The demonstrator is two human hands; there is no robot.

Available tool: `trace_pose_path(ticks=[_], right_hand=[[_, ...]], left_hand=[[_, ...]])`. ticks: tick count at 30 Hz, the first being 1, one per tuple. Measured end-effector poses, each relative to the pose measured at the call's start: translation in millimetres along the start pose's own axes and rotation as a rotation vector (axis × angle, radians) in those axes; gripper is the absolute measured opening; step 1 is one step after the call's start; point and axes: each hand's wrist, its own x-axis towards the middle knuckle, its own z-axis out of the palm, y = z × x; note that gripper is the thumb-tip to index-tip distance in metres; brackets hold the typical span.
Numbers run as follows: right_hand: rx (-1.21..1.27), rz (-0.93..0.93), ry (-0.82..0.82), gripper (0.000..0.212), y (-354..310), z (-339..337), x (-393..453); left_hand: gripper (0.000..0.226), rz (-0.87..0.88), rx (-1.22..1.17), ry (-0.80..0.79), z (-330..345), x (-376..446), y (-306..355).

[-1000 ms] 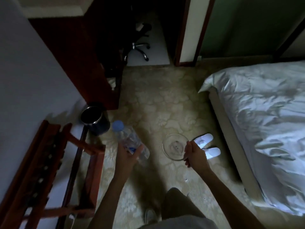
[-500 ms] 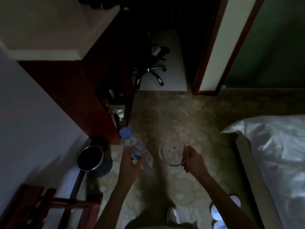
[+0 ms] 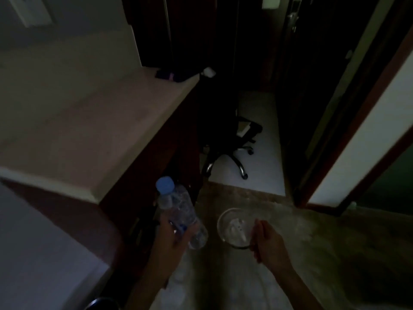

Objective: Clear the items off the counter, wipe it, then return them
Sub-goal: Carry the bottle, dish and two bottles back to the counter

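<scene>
Dim room; pale table [image 3: 93,121] at left. Water bottle [image 3: 178,209] is held by left hand [image 3: 172,238], fingers wrapped round its lower body, long axis tilted, blue cap up-left toward table. Glass bowl [image 3: 234,229] is pinched at its rim by right hand [image 3: 270,245] over carpet.

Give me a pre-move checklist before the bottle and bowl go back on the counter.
1. Left hand grip on clear plastic bottle with blue cap: ok, fingers wrap its lower body.
2. Right hand grip on clear glass bowl: ok, pinched at the rim.
3. Bottle cap on: ok.
4. Free space on beige counter top: ok, near part bare; dark item at far end.
5. Counter wiped: cannot tell, too dark.
6. Bowl contents: cannot tell.
</scene>
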Motion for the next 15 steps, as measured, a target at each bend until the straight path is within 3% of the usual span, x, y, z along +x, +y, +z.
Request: trace_pose_path(ticks=[3,6,8,15], right_hand=[[-0.043,-0.09,0.038,0.059,-44,6,85],[-0.063,-0.146,0.018,0.04,-101,13,161],[-0.072,-0.189,-0.027,0.036,-132,21,213],[0.046,-0.298,-0.281,0.037,-229,72,395]], left_hand=[[0.067,0.108,-0.019,-0.003,-8,96,34],[0.054,0.176,-0.05,0.075,-15,186,73],[0.043,0.202,-0.065,0.138,-16,238,92],[0.044,0.256,0.109,0.454,-40,431,115]])
